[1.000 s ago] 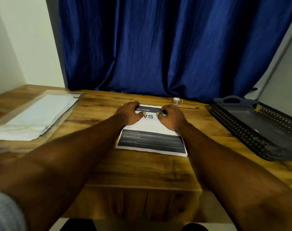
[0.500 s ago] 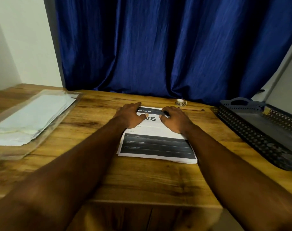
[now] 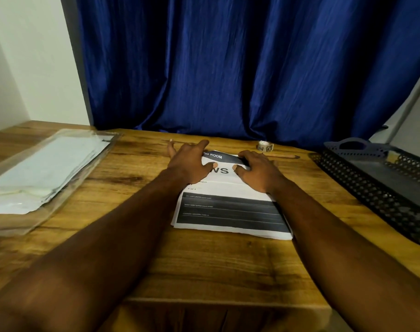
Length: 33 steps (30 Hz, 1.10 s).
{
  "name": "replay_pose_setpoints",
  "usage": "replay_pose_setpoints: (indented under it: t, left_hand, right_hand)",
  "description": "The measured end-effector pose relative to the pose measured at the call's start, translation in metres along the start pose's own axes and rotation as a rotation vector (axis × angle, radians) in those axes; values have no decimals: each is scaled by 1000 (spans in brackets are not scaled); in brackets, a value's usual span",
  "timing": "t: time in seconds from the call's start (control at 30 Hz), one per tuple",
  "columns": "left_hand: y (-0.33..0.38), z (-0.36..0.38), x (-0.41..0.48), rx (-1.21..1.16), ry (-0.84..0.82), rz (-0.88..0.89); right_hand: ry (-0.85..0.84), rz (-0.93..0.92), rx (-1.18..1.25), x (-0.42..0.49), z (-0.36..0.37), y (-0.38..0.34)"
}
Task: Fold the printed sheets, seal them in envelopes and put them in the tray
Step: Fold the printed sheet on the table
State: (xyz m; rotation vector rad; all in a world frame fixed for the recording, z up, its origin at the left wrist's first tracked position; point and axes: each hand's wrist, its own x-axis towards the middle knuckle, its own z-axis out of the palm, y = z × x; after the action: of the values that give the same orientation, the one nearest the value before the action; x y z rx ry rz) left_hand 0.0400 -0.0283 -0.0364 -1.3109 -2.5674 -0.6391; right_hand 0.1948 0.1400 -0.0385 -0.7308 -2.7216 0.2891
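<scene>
Bare table [image 3: 204, 267] lies open between envelope packet [image 3: 43, 173] and tray [image 3: 381, 188].

The curtain [image 3: 240, 68] is deep blue, the table [image 3: 204, 259] is brown with wood stripes, the paper [image 3: 230, 207] is white with dark bands, and the tray [image 3: 381, 185] is black with little holes.

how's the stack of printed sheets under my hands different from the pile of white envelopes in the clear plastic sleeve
The stack of printed sheets carries dark bands and black lettering; the pile of white envelopes looks blank. The sheets lie bare at the middle of the wooden table, while the envelopes sit inside a clear plastic sleeve on the left. Both hands press on the sheets; nothing touches the envelopes. Both are flat paper stacks.
</scene>
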Motion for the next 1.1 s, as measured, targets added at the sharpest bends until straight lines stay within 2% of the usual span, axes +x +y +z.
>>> replay_pose_setpoints:
  t: [0.17, 0.33, 0.43, 0.53, 0.67, 0.73, 0.9, 1.1]
  left_hand:
    - [4, 1, 2, -136, 54, 10]
    - [-1, 1, 5, -370, 82, -13]
    - [-3, 0, 6, -415, 70, -5]
    - [-6, 0, 7, -365, 97, 76]
    - [-5, -4, 3, -197, 246, 191]
    - [0, -8, 1, -122, 269, 229]
    - [9, -12, 0, 3, 209, 258]
    - [8, -5, 2, -42, 12, 169]
  right_hand:
    - [26, 19, -12, 1, -2, 0]
    - [117, -6, -25, 4, -3, 0]
    - [145, -15, -42, 5, -6, -1]
    - [255, -80, -43, 5, -10, 0]
    - [426, -185, -78, 2, -15, -2]
    - [406, -195, -75, 0, -15, -4]
    - [328, -183, -101, 3, -13, -4]
    - [131, -95, -91, 5, -12, -5]
